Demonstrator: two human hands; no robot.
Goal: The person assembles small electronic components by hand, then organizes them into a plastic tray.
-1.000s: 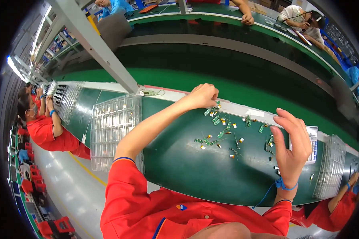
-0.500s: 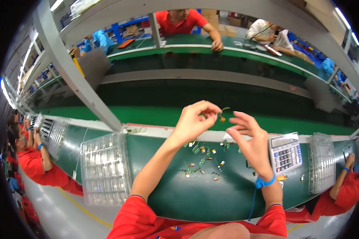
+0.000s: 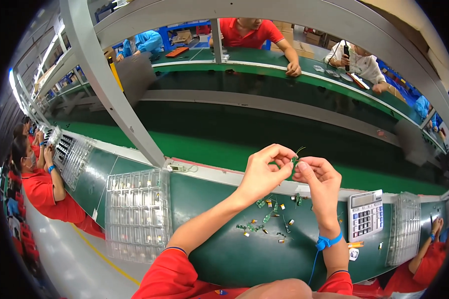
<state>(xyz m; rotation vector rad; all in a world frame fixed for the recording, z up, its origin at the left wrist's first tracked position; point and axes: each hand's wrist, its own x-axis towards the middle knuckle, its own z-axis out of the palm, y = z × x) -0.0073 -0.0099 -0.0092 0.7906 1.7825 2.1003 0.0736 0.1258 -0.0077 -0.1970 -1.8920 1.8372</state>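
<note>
A small green circuit board [image 3: 295,160] with thin wires sticking up is pinched between my two hands, above the bench's far edge. My left hand [image 3: 268,168] grips it from the left, thumb and fingertips together. From the other side my right hand [image 3: 320,180] closes its thumb and index finger on it; the fingertips hide part of the board. A blue strap with a cord circles my right wrist. Below the hands, several loose green boards [image 3: 267,218] with wires and small silver-and-orange parts lie scattered on the green bench [image 3: 224,254].
Clear plastic compartment trays [image 3: 137,214] stand left, others [image 3: 404,229] right. A calculator [image 3: 365,217] lies right of my hand, near an orange object [image 3: 355,244]. A grey post [image 3: 110,89] rises at left. Beyond runs a green conveyor [image 3: 224,129]; people work around.
My right hand has come in from the right and closed on the board that my left hand held alone. The whole view has shifted slightly.
</note>
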